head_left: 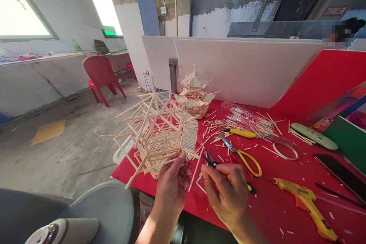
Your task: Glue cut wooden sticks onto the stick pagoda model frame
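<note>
A partly open pagoda model (164, 146) made of thin wooden sticks stands at the table's near left edge. My left hand (172, 183) pinches a stick at its near lower corner between thumb and fingers. To the right, my right hand (228, 190) is closed, thumb and index fingertips together; what they hold, if anything, is too small to make out. Just behind those fingertips lie the dark jaws of a cutting tool (211, 160), its rest mostly hidden by the hand. Scissors with yellow handles (246, 160) lie beyond the right hand.
On the red table (268, 160) are a roofed stick pagoda (195, 93), a yellow utility knife (241, 133), a bag of sticks (248, 120), a yellow glue gun (304, 200) and a phone (341, 175). Cut sticks are scattered about. A grey round stool (111, 206) stands at the left.
</note>
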A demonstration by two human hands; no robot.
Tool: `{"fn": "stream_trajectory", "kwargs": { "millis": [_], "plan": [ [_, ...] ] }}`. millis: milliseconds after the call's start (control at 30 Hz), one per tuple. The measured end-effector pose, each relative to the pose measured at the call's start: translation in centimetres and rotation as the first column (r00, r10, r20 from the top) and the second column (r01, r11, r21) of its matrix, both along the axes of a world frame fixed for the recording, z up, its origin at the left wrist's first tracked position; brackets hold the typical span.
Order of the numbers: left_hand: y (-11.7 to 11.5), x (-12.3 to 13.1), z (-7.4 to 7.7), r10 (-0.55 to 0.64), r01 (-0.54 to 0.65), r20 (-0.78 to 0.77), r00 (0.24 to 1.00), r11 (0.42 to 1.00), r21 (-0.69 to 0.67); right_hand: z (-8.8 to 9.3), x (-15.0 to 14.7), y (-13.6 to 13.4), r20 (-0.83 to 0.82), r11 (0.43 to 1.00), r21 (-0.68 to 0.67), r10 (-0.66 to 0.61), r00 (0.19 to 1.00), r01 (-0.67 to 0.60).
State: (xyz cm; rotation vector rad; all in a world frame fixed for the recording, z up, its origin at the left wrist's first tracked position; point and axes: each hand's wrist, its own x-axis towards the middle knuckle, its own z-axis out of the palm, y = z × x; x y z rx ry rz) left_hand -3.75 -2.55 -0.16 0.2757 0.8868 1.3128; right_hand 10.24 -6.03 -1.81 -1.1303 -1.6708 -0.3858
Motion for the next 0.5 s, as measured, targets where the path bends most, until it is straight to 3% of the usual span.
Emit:
{"fn": "stream_trajectory", "kwargs": {
  "millis": [500],
  "plan": [
    [0.4,-0.2,0.3,0.002,-0.004,-0.061,0.998,1.000,-0.021,-1.2,1.5,-0.5,0.007,0.992,-0.125,-0.008,1.000,0.009]
  ]
}}
